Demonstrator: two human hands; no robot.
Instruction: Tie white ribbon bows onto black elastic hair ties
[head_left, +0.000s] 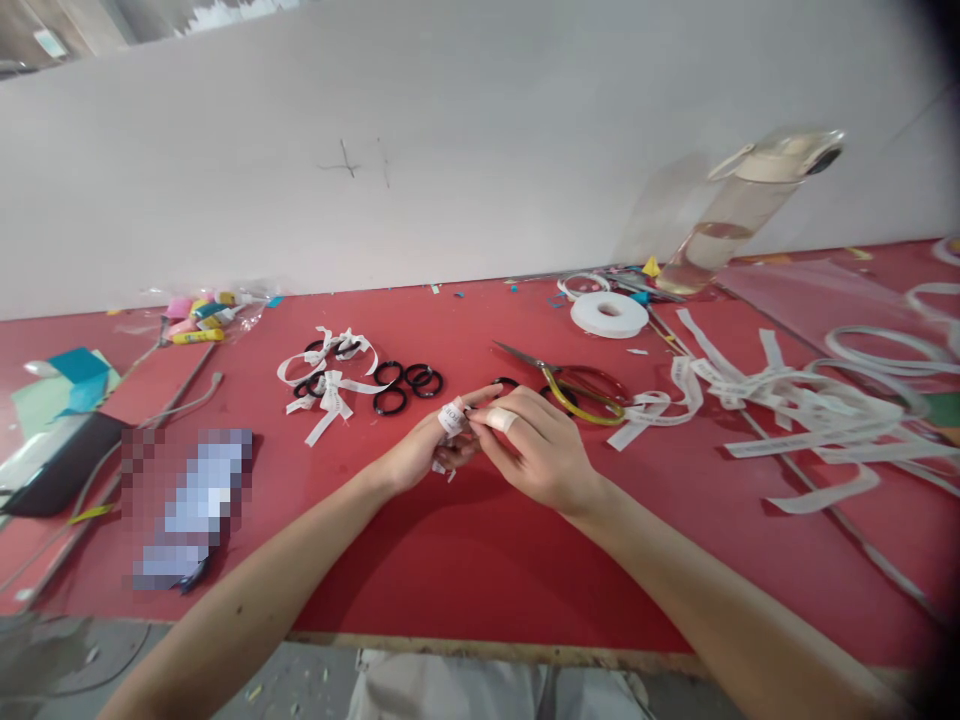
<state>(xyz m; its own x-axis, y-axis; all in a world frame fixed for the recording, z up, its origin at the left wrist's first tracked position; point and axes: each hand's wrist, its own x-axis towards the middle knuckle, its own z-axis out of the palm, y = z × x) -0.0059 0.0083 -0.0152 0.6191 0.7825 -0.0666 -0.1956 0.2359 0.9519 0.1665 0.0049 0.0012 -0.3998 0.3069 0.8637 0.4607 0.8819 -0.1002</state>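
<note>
Both of my hands meet above the middle of the red table. My left hand (pixel 420 445) is closed around a printed white ribbon (pixel 451 419), whose lower end hangs below the fingers. The fingertips of my right hand (pixel 536 440) pinch at the same ribbon, beside a small dark piece that is mostly hidden; a light band wraps one finger. Black hair ties (pixel 424 380) lie left of my hands, near ties with white bows (pixel 332 393). Scissors with yellow handles (pixel 581 392) rest open just beyond my right hand.
A white ribbon roll (pixel 609 314) sits at the back, near a leaning clear bottle (pixel 724 225). Loose ribbon strips (pixel 817 400) spread over the right side. At left are a pixelated phone-like object (pixel 199 500), a dark case (pixel 67 465), a cable and small coloured tubes (pixel 202 318).
</note>
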